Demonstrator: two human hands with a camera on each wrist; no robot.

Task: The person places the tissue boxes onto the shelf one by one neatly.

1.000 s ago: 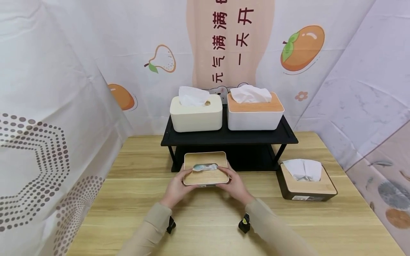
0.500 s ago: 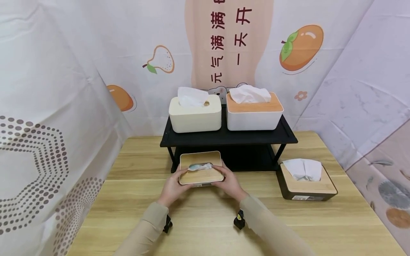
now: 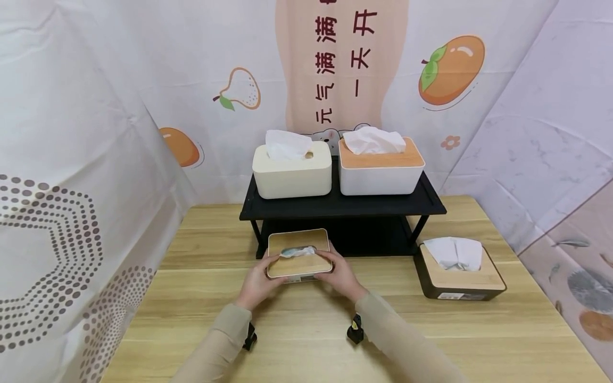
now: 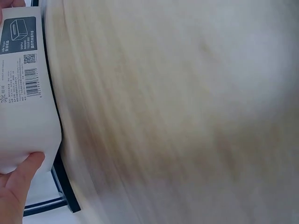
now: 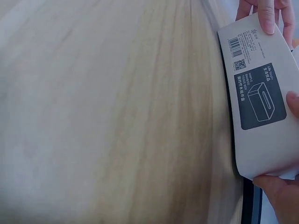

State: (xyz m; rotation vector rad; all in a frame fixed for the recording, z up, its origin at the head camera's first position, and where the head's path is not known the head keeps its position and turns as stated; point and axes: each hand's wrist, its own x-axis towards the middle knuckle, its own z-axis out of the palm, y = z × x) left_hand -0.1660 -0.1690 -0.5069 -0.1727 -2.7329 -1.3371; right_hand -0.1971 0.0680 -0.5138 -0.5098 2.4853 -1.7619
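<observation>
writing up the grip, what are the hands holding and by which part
A wood-topped tissue box, held at its two short ends: left hand on its left end, right hand on its right.

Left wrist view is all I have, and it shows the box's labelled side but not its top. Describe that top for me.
Observer: The head view shows it: the box has a wood-coloured lid.
Operator: Good. Next, report what stands beyond the box, because my view doesn't reach that far.
Observer: A cream box and a white box stand side by side on top of a black shelf.
</observation>
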